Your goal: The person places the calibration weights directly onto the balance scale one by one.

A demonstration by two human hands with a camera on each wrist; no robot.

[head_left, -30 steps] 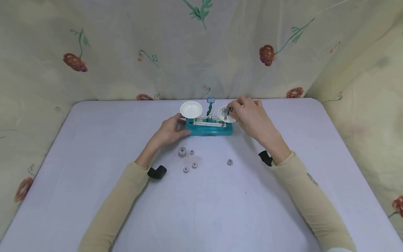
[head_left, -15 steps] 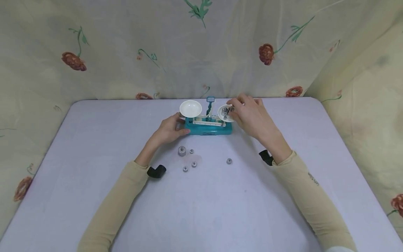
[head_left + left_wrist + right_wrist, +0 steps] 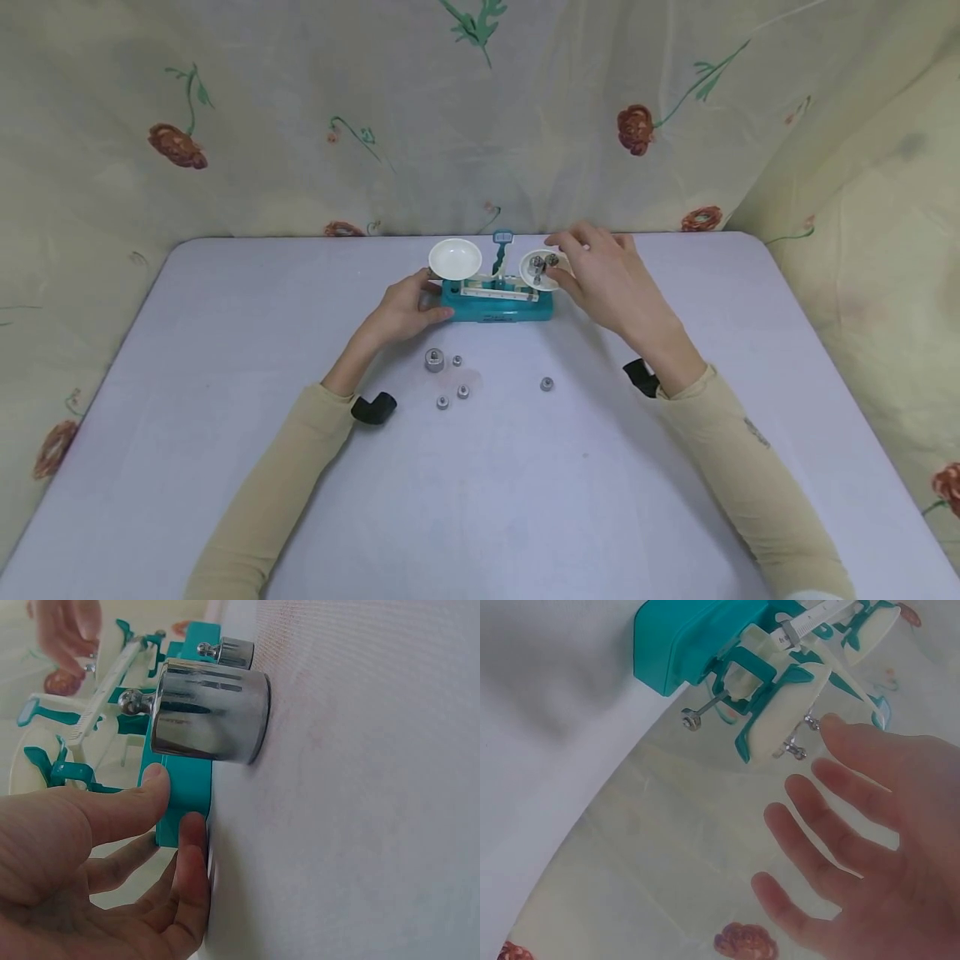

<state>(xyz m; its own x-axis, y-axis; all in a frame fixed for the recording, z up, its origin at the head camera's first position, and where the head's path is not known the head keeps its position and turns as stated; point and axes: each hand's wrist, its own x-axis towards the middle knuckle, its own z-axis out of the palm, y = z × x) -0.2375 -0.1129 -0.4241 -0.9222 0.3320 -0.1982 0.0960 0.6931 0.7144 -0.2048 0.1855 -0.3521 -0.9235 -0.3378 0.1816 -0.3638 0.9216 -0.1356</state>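
Observation:
A teal balance scale with two white pans stands near the table's far edge. My left hand grips the left end of its base, thumb on the front face and fingers around the end. The left pan holds nothing and sits higher than the right pan. Small knobbed metal weights are in the right pan. Over that pan is my right hand, fingers spread and holding nothing; in the right wrist view its thumb tip is close to a weight's knob.
On the table in front of the scale stand a large weight and several smaller weights. One weight stands apart to the right. A flowered cloth hangs behind the table.
My right hand has let go of a weight, which now stands in the right pan. The fingers have spread, and the hand has shifted slightly right. The left hand stays on the base.

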